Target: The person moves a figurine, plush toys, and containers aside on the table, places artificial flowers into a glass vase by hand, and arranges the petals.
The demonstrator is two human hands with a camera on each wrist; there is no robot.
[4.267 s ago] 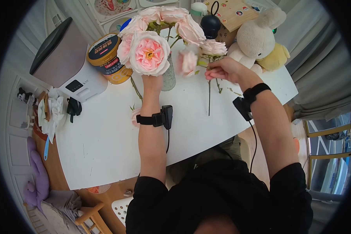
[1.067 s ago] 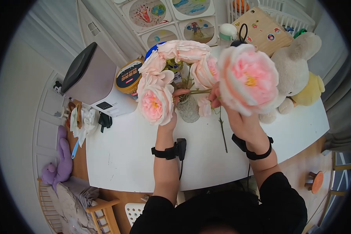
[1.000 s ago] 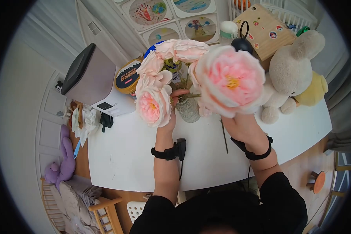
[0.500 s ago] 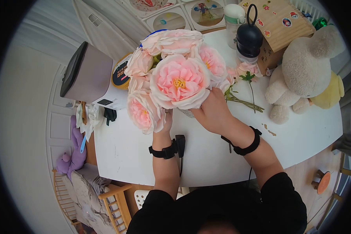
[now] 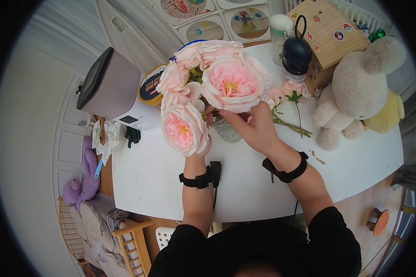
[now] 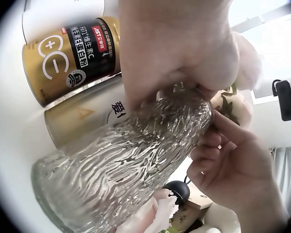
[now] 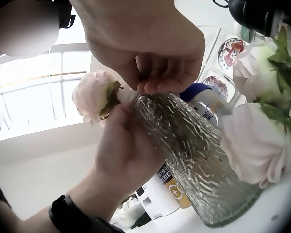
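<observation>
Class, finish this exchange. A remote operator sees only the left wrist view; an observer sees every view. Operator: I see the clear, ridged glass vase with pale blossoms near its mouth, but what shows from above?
Observer: The head view shows a large, open, pale pink rose with its yellow centre in plain sight.
Operator: Are any stems out on the table?
Observer: Yes, thin green stems lie on the smooth white tabletop, to the person's right of the vase.
Operator: What sits at the far right of that tabletop?
Observer: A pale yellow plush toy, partly hidden behind the beige, long-eared plush rabbit.
</observation>
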